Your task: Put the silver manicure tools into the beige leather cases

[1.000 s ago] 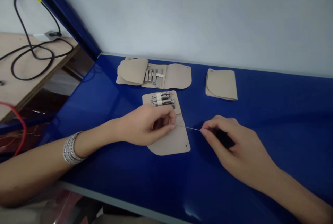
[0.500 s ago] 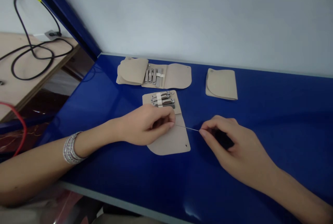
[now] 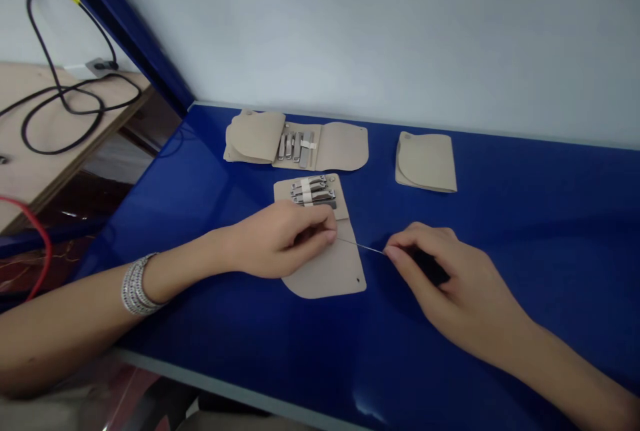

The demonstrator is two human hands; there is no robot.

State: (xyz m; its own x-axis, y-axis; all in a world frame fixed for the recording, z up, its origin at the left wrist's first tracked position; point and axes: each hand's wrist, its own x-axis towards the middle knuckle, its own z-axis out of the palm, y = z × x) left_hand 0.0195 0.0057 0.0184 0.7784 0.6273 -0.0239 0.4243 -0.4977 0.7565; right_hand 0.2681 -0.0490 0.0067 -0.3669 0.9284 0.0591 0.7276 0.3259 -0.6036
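A thin, pale rod-like piece (image 3: 361, 245), perhaps an ear pick, stretches between my two hands. My left hand (image 3: 285, 237) pinches one end with thumb and forefinger, above an opened beige manicure case (image 3: 325, 277). The other end is pinched by my right hand (image 3: 445, 277), over the blue table to the right of the case. In that case's upper part, several nail clippers (image 3: 313, 191) lie under a white elastic band. The ends of the thin piece are hidden by my fingertips.
Behind lie more beige cases: a folded one (image 3: 255, 137), an opened one (image 3: 345, 145) with clippers showing, and a closed one (image 3: 427, 163) at right. The blue table (image 3: 525, 237) meets a pale wall. A black cable (image 3: 65, 91) coils on a wooden bench at left.
Almost nothing differs. Both hands keep their pinch on the thin rod-like piece, and the right fingertips have shifted very slightly to the right.
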